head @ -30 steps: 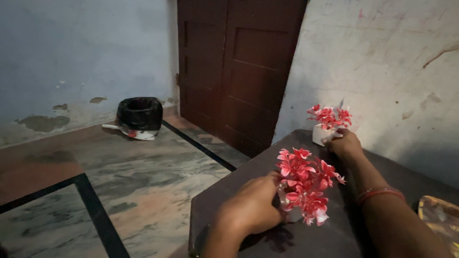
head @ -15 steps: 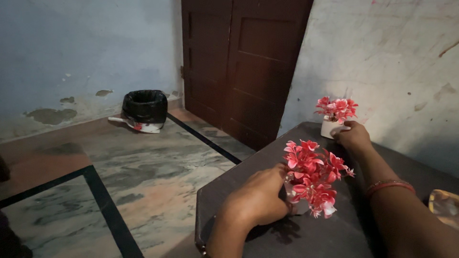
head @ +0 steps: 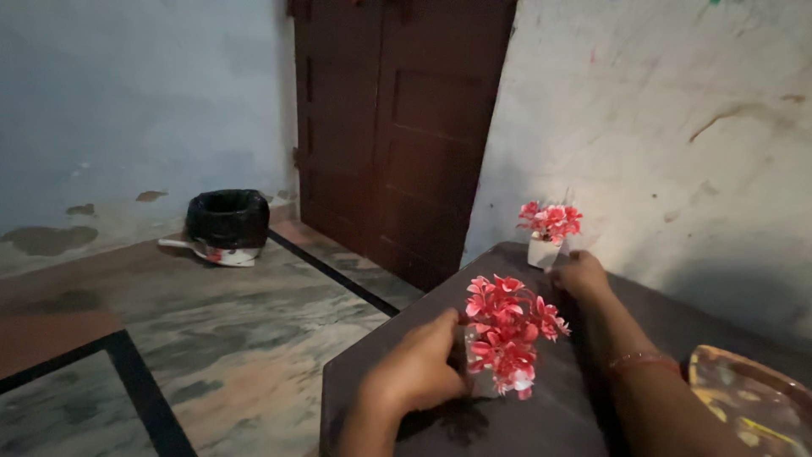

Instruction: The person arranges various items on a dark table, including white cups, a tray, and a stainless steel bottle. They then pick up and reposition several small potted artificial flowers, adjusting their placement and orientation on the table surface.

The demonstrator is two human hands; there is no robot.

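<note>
My left hand [head: 414,372] grips a small white pot of red and pink artificial flowers [head: 506,332] standing on the dark table [head: 541,423], near its left edge. Farther back, my right hand [head: 580,275] has its fingers against the right side of a second small white pot of red flowers [head: 545,237], which stands close to the table's far corner by the wall. A thin red bangle [head: 636,361] circles my right wrist. The near pot's body is mostly hidden behind my left hand and the blooms.
A shiny patterned tray [head: 748,402] lies at the table's right edge. A stained white wall runs behind the table. A dark brown door [head: 397,127] stands ahead. On the marble floor by the blue wall sits a black-lined bin [head: 227,218].
The view has swung and tipped, so both pots and hands sit further left and lower in frame. Both hands keep the same hold on their pots.
</note>
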